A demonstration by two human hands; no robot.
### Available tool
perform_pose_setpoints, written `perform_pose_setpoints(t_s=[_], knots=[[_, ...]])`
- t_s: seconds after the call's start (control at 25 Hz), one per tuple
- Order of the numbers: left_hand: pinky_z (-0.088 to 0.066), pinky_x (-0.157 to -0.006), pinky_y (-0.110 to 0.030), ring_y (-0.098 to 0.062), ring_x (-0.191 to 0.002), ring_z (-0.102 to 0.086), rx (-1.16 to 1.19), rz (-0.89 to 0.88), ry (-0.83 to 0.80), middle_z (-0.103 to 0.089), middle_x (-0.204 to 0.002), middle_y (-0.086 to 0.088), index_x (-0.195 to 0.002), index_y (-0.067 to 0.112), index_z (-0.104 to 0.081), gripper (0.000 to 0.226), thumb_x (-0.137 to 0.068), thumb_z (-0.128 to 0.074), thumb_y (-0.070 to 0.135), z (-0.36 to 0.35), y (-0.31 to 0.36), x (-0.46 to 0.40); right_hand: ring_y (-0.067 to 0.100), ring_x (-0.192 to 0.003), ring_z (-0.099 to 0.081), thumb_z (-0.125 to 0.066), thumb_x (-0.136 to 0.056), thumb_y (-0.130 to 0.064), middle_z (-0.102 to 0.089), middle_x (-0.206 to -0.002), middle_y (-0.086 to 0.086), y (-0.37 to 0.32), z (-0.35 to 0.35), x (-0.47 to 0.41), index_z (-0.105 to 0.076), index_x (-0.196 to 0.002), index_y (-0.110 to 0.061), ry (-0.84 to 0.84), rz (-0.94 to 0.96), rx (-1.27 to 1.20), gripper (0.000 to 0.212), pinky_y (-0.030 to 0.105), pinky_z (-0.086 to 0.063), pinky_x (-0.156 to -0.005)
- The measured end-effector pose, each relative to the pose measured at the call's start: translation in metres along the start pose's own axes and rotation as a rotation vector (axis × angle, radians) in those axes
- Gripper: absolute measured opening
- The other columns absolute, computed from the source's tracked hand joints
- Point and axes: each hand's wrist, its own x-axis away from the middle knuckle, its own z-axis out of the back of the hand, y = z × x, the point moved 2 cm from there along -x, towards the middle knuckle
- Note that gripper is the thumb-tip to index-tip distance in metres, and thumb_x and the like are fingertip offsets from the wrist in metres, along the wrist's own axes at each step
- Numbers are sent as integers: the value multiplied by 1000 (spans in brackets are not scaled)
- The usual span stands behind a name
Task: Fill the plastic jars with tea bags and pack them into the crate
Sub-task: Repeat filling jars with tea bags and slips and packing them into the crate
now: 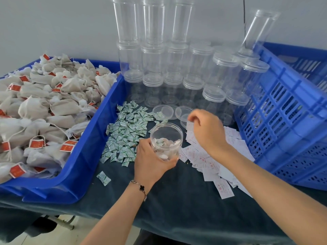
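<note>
Left hand (152,161) gripped open jar (166,138) at table centre, fingers wrapped around its lower wall; jar upright, few tea bags inside. Right hand (207,129) at 2 o'clock from jar, over white slips (212,163), fingertips pinched together; whether slip was held, cannot tell. Loose lids (169,112) at 12 o'clock from jar. Green sachets (125,131) at 9 o'clock. Tray (77,174) with tea bags (40,105) further at 9 o'clock. Crate (286,121) at 3 o'clock. Empty jars (177,68) stacked at 12 o'clock, by wall.

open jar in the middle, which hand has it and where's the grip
The left hand grips the open jar around its lower side wall.
</note>
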Motion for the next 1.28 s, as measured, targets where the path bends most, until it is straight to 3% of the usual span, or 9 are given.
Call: perform_pose_setpoints(t_s=[0.12,0.16,0.24,0.36,0.52,0.8,0.92,1.08,1.28], knots=[[-48,-80,-30,-15,-104,-51,15,-2,-3,-43,-108,8,-103,25,-31,84,-47,-89,47,0,-1,0,29,-133,-36,-36,-101,-30,-37,-148,5,67,-29,41,-37,-142,-19,-564,-188,439,43,40,-36,-103],[-46,-80,-28,-14,-103,-51,12,0,-6,-42,-108,9,-103,26,-30,84,-47,-89,48,0,-1,0,28,-138,-28,-32,-102,-37,-28,-154,4,80,-37,53,-29,-147,-20,-635,-171,507,48,39,-33,-106],[-38,-77,-19,-9,-101,-46,5,1,-10,-38,-107,12,-103,27,-29,85,-46,-88,49,0,-1,0,27,-142,-24,-25,-103,-39,-24,-156,2,89,-42,62,-26,-148,-19,-539,-115,536,49,38,-32,-106],[-32,-75,-15,-4,-98,-40,-8,3,-18,-36,-105,14,-102,28,-27,86,-46,-88,51,0,-2,0,33,-141,-24,-27,-103,-15,-29,-152,16,85,-51,61,-24,-145,-2,-480,-86,617,45,39,-28,-110],[-37,-77,-20,-9,-101,-45,-3,9,-23,-37,-106,14,-103,29,-28,86,-46,-88,51,0,-3,0,32,-137,-31,-35,-91,5,-60,-121,15,77,-48,58,-41,-123,-3,-409,-78,703,33,42,-27,-108],[-41,-77,-23,-12,-102,-48,2,-9,-13,-38,-106,12,-103,28,-28,86,-45,-88,50,-1,-4,-1,18,-97,-47,-54,-94,-22,-60,-101,-5,65,-26,45,-70,-95,-18,-199,-154,456,16,27,-31,-66],[-40,-75,-22,-13,-100,-49,0,-15,-1,-39,-105,11,-102,27,-28,86,-45,-89,49,-1,-3,0,17,-93,-52,-51,-96,-18,-62,-99,-3,56,-22,41,-69,-99,-17,-177,-197,312,19,27,-36,-64],[-49,-77,-30,-16,-100,-53,-3,-5,4,-42,-105,8,-102,27,-28,87,-44,-89,50,-1,-3,0,13,-80,-54,-65,-88,-28,-66,-81,-7,17,0,25,-64,-87,-19,64,-96,121,9,29,-37,-58],[-50,-80,-35,-19,-100,-52,-11,5,0,-43,-104,5,-103,23,-31,87,-44,-89,49,0,0,0,14,-61,-49,-71,-83,-22,-59,-64,-7,-40,14,6,-60,-73,-13,166,178,-2,17,32,-42,-53]])
